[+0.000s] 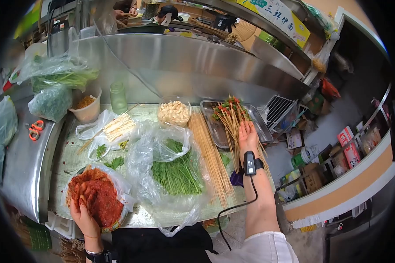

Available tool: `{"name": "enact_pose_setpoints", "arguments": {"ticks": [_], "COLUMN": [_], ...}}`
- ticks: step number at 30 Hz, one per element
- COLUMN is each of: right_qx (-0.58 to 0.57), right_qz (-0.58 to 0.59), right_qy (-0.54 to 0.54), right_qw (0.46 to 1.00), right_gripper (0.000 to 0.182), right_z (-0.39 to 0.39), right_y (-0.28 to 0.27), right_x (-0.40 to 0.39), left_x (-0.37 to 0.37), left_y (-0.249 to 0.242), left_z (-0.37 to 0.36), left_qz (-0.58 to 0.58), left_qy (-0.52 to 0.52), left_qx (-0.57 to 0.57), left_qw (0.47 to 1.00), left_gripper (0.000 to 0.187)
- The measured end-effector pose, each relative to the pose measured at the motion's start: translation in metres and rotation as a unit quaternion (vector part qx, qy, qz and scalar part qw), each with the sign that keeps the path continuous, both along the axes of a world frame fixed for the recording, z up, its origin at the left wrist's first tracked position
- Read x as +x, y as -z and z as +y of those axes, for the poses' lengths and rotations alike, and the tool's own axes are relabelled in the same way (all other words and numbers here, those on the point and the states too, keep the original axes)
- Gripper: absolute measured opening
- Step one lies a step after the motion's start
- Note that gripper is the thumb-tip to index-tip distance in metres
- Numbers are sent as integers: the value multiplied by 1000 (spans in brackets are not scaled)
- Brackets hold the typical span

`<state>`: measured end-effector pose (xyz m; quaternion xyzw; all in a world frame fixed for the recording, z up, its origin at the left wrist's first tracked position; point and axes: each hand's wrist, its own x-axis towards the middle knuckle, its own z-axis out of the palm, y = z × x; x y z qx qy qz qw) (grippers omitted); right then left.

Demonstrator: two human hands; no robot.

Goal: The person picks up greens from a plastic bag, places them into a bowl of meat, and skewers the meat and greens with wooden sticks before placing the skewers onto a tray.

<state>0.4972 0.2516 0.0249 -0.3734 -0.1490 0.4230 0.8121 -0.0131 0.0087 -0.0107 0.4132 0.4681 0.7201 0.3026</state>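
Two hands work either side of the bag of green chives point(178, 173): your left hand point(84, 213) rests open on the marinated red meat point(98, 199) left of it; your right hand point(247, 139), fingers spread and gripping nothing, presses the loaded skewers point(231, 117) right. Keep their sticks aligned.

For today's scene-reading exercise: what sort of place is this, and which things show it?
Probably a skewer-food stall's prep counter: a metal tray of loaded bamboo skewers, a bundle of bare bamboo skewers and a bag of red marinated meat on a steel worktop.

Red marinated meat point(98, 199), green chives point(177, 173), possibly orange-handled scissors point(35, 130).
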Motion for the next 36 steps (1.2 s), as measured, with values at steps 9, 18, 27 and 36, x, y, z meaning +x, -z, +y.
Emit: {"name": "enact_pose_setpoints", "arguments": {"ticks": [9,18,27,36], "right_qx": [-31,-118,-224,-230], "right_qz": [-40,-680,-524,-414], "right_qy": [-247,-330,-377,-377], "right_qw": [968,644,730,796], "right_gripper": [16,17,20,10], "right_z": [-51,-116,-95,-114], "right_y": [0,-12,-4,-14], "right_x": [-33,-167,-141,-111], "left_x": [-2,3,1,-1], "left_y": [2,-8,-4,3], "left_z": [-6,-3,-5,-5], "left_qz": [-64,-43,-61,-32], "left_qy": [-21,0,6,-9], "left_qx": [-41,-33,-27,-32], "left_qw": [997,999,998,999], "left_gripper": [36,36,35,31]}}
